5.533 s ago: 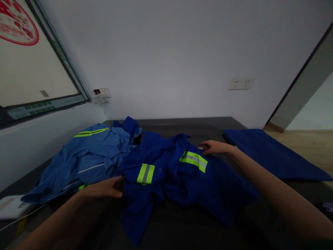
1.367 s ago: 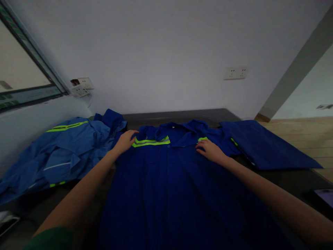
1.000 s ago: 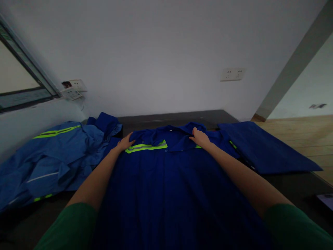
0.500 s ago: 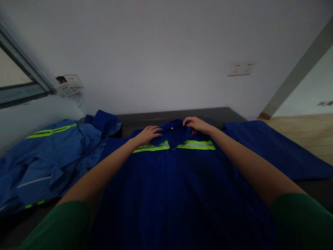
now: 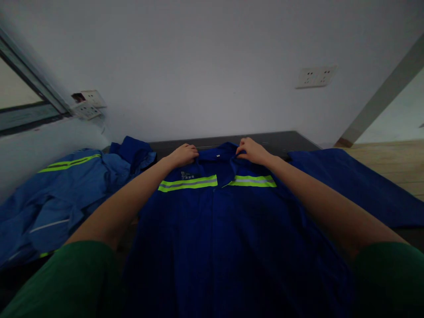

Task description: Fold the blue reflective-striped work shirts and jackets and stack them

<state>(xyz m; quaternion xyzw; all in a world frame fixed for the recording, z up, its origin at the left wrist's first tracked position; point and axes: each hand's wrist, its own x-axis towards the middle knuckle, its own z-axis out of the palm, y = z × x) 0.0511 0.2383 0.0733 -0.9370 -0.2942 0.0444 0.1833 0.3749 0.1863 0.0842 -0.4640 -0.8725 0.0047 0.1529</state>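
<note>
Right hand (image 5: pixel 253 151) pinches the collar (image 5: pixel 228 147) of the blue jacket (image 5: pixel 212 229); left hand (image 5: pixel 184 155) curled at its other side, hold unclear. Jacket front-up on dark table (image 5: pixel 281 138), body already spread; collar probably remains to be straightened.

The blue, yellow-striped jacket (image 5: pixel 195 229) lies spread out, front side up.

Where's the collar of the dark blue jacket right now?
In the head view, the collar is near the middle, between the left hand and the right hand, just above the yellow-green stripes.
</note>
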